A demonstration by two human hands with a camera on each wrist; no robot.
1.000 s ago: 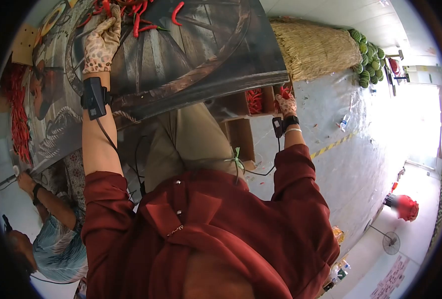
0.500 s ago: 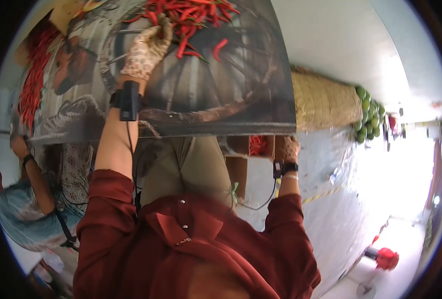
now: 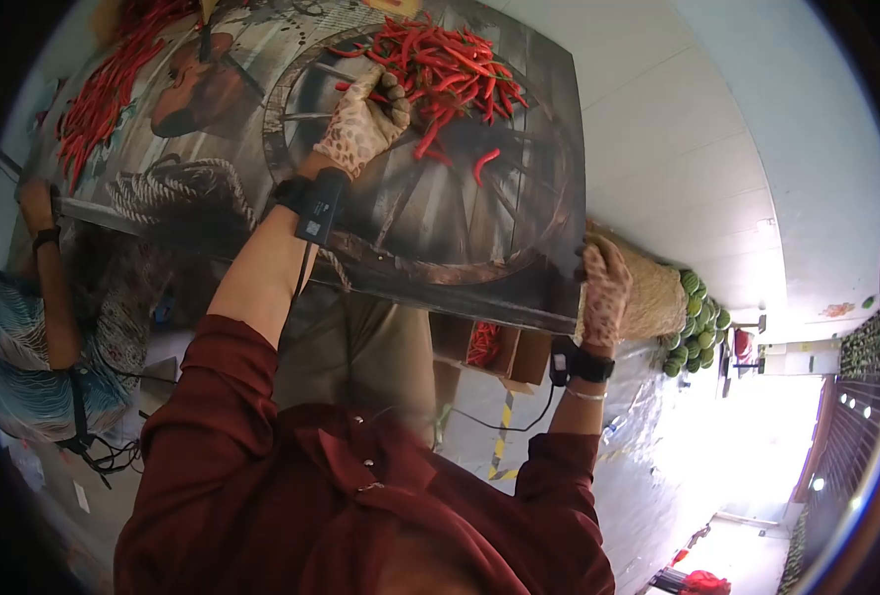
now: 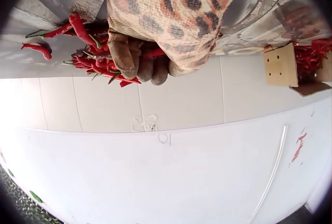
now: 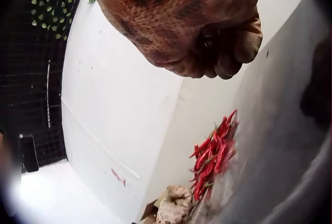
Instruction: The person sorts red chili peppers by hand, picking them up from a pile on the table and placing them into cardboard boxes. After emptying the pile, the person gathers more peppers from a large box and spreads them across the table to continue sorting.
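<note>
In the head view my gloved left hand (image 3: 365,124) is over the table, at the near-left edge of a pile of red chilies (image 3: 445,69). Its fingers are curled, and in the left wrist view a red chili (image 4: 153,53) shows between them. One loose chili (image 3: 485,164) lies apart from the pile. My gloved right hand (image 3: 605,288) is raised beside the table's right edge. The right wrist view shows the right hand (image 5: 192,22) with its fingers curled in; no object is visible in it.
Another chili heap (image 3: 108,99) lies at the table's left, near another person's hand (image 3: 38,203). Below the table's edge stands a cardboard box (image 3: 527,357) beside more chilies (image 3: 483,342). Watermelons (image 3: 693,332) are stacked past a straw-coloured bundle (image 3: 648,297).
My right hand has risen from the box below the table to the table's right edge; the chilies it held are no longer seen. The head view has shifted, showing more of the pile.
</note>
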